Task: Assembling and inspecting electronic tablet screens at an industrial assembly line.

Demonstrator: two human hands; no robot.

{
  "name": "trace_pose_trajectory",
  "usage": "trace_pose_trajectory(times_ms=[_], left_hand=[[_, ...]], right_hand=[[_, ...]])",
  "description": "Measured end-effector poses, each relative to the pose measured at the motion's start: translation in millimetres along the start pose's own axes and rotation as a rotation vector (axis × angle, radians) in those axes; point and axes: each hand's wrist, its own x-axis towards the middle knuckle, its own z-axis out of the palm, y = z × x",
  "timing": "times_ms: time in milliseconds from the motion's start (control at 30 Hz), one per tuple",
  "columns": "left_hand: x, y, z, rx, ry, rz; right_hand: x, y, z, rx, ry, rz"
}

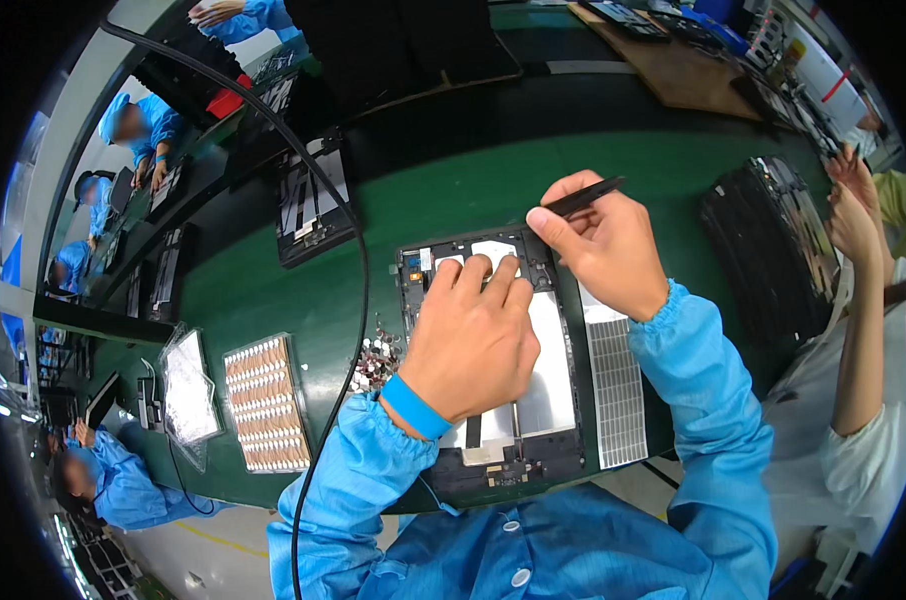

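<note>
An opened tablet (548, 350) with a black frame and silver inside lies on the green bench in front of me. My left hand (473, 340), with a blue wristband, rests across it from the left. Its fingers are bent and slightly apart, their tips on the tablet's upper part near a white piece (495, 249). Over the tablet's far right corner, my right hand (608, 240) grips black tweezers (585, 197) between thumb and fingers. Their back end points up to the right; the tips are hidden by the hand. The label sheet (618, 390) lies below my right wrist.
Left of the tablet are a pile of small dark and silver parts (378, 358), a tray of round parts (267, 404) and clear plastic sheets (190, 385). A black cable (365, 280) hangs across. Another open tablet (315, 200) lies behind; stacked black units (768, 245) stand right, beside a co-worker.
</note>
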Motion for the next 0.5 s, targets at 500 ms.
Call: trace_pose_trajectory(times_ms=[500], left_hand=[[-64.2,7.7,-30.0,-0.165,0.322,-0.074]], right_hand=[[-54.1,-8.2,-4.2,-0.303,0.018,0.020]])
